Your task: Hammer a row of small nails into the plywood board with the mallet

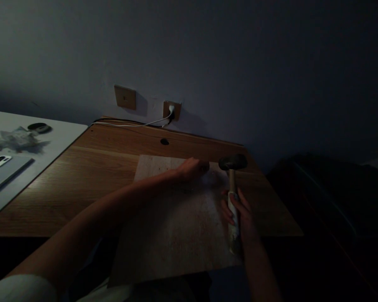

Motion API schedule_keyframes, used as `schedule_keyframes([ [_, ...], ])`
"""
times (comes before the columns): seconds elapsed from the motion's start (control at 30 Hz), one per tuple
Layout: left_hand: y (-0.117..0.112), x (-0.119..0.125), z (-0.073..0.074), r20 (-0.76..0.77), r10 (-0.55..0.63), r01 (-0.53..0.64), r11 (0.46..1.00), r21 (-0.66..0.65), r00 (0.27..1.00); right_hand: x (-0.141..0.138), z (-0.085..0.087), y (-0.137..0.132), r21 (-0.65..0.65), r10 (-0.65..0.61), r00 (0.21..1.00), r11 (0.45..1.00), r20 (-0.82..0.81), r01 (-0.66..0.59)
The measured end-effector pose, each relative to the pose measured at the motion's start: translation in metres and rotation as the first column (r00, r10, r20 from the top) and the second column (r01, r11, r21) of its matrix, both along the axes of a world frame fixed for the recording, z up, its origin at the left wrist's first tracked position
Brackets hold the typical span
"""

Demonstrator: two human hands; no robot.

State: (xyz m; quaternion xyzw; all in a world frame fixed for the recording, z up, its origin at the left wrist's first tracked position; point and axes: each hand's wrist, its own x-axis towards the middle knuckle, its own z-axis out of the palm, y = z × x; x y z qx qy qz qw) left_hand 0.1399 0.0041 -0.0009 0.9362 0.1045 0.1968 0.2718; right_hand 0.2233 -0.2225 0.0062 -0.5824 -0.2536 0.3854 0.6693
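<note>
A pale wooden board (170, 235) lies on a brown wooden desk (91, 176) and overhangs its front edge. My right hand (239, 212) is wrapped round the light handle of a hammer (232, 167), whose dark head is raised above the board's far right corner. My left hand (192, 167) reaches across to the board's far edge, fingers curled down close to the hammer head. Whatever it pinches is too small and dark to make out.
A white table (63, 134) adjoins the desk on the left, with a grey flat panel (6, 172), crumpled plastic (17, 138) and a dark round lid (39, 127). A white cable (135, 124) runs to a wall socket (171, 110). A dark shape fills the right.
</note>
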Motion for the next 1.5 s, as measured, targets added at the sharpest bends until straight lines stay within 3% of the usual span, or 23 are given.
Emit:
schedule_keyframes([
  [0.13,0.000,0.001,-0.009,0.035,0.036,-0.035,0.999,-0.032,0.999,0.004,-0.003,0.002,-0.039,0.067,0.996,0.997,-0.062,-0.069],
  [0.43,0.001,-0.001,-0.007,0.019,0.073,-0.072,0.996,-0.045,0.997,0.001,-0.006,-0.001,-0.044,0.098,0.995,0.994,-0.016,-0.098],
  [0.7,0.005,0.004,-0.014,-0.010,0.088,-0.088,0.996,-0.025,0.996,0.002,-0.009,0.001,-0.046,0.075,0.997,0.996,0.016,-0.075],
  [0.93,0.005,0.004,-0.012,-0.024,0.032,-0.033,0.999,-0.027,0.999,-0.004,-0.004,0.004,-0.043,0.088,0.995,0.995,0.041,-0.086],
  [1.2,0.000,0.003,-0.011,-0.021,0.088,-0.090,0.989,-0.116,0.996,-0.007,-0.002,0.003,-0.043,0.194,0.981,0.980,0.010,-0.193],
  [1.5,0.003,0.004,-0.013,-0.002,0.096,-0.095,0.988,-0.121,0.995,-0.013,-0.003,0.003,-0.104,0.200,0.977,0.976,0.072,-0.192],
])
